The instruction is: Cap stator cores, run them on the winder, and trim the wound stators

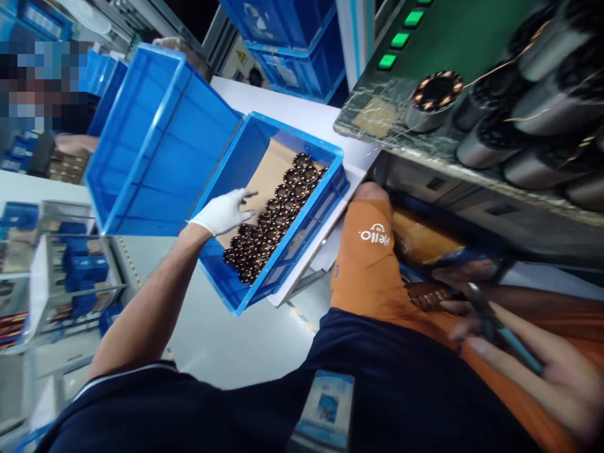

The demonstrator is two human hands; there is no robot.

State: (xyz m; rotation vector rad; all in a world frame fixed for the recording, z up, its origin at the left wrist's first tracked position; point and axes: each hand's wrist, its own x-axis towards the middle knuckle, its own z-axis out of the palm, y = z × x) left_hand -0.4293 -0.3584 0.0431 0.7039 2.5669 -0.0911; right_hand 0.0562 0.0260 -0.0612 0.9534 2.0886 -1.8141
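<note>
My left hand (224, 211) wears a white glove and reaches into a blue crate (309, 221) with its fingers stretched out over rows of copper-wound stators (276, 217) lying on a cardboard liner (268, 173). It holds nothing. My right hand (547, 371) is at the lower right over my orange-clad lap, its fingers closed around a blue-handled hand tool (503, 330). Just ahead of that hand a single copper-wound stator (427, 294) lies on my lap.
A second blue crate (155, 135), with nothing in it, leans tilted against the first on the white table (292, 110). At the right, a green shelf (377, 116) carries several more stators (434, 94) and metal cylinders. More blue bins are stacked behind. Another person's arm (75, 143) shows at far left.
</note>
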